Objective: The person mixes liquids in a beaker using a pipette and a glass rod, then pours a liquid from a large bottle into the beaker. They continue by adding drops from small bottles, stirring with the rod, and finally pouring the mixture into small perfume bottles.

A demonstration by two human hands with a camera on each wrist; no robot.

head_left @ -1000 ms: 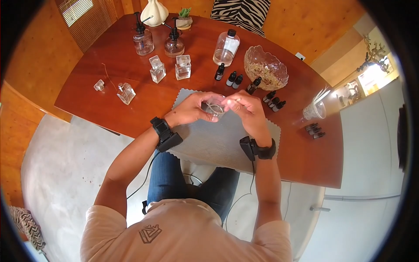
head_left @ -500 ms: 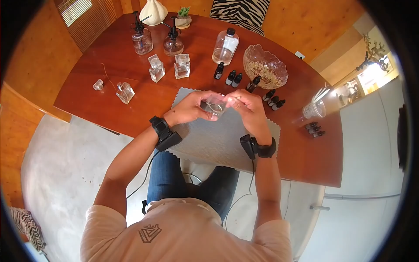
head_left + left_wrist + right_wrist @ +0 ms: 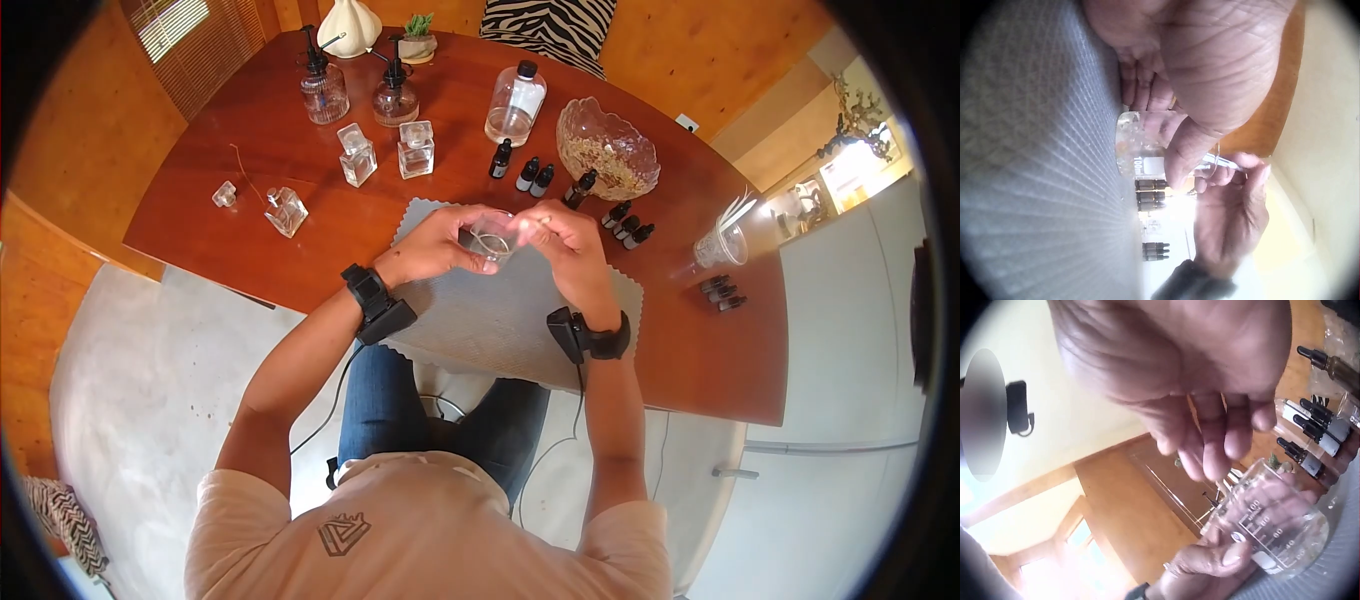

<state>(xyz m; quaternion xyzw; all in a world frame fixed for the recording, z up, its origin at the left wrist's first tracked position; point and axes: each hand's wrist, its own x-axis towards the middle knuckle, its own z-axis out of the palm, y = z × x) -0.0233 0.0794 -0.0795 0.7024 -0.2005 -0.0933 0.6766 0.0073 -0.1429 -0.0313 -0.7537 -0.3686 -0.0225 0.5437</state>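
Note:
My left hand [image 3: 435, 246] holds a small clear glass beaker [image 3: 1285, 532] with white volume marks, its thumb and fingers curled round the side. The beaker's base is close over the grey mat [image 3: 480, 325], and a little clear liquid shows low in it. Just above the rim, my right hand [image 3: 572, 250] pinches a thin pale rod [image 3: 1225, 162] between thumb and fingertips. The rod slants down into the beaker's mouth. In the right wrist view, the curled right fingers hide most of the rod.
Several dark dropper bottles [image 3: 528, 175] stand beyond the mat. Behind them are a large capped bottle [image 3: 512, 120] and a glass bowl [image 3: 608, 165]. Square perfume bottles [image 3: 416, 158] and pump bottles [image 3: 396, 100] stand left; a cup with sticks [image 3: 720, 250] is right.
The right fingers have shifted slightly at the beaker's rim with the rod. The left hand and the beaker stay nearly still.

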